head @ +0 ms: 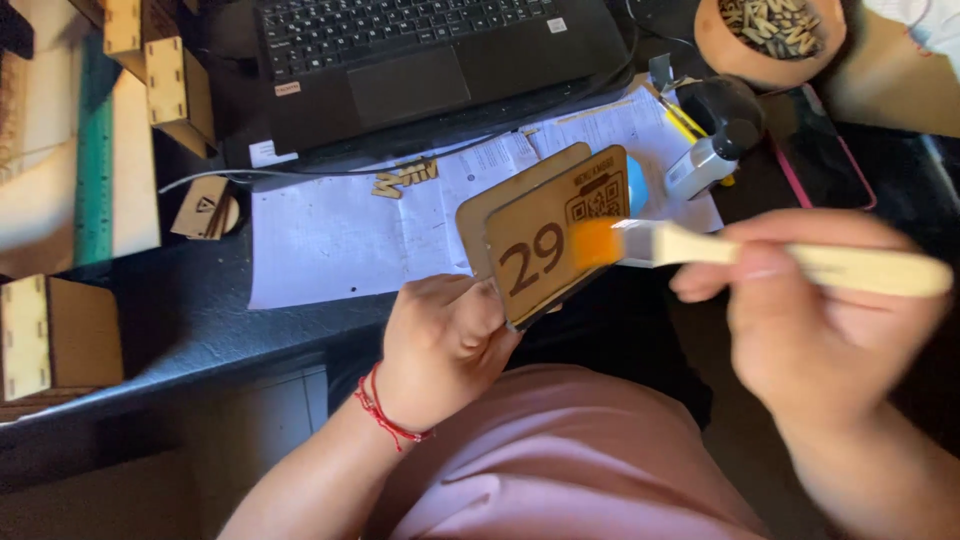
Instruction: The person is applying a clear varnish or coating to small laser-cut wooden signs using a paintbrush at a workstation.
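Note:
My left hand [440, 345] grips the lower edge of a thin wooden sign [550, 235] with a rounded top, engraved digits and a square code pattern. A second wooden panel sits behind it. My right hand [810, 320] holds a flat paintbrush [740, 250] by its pale wooden handle. The orange bristles touch the face of the sign beside the digits. A red string bracelet circles my left wrist.
A black laptop [420, 60] sits at the top on the dark desk, with white printed sheets [340, 240] in front. Wooden boxes [60, 330] and a green ruler [95, 150] lie left. A bowl of seeds [770, 35], a phone [820, 150] and a small bottle [705, 165] are right.

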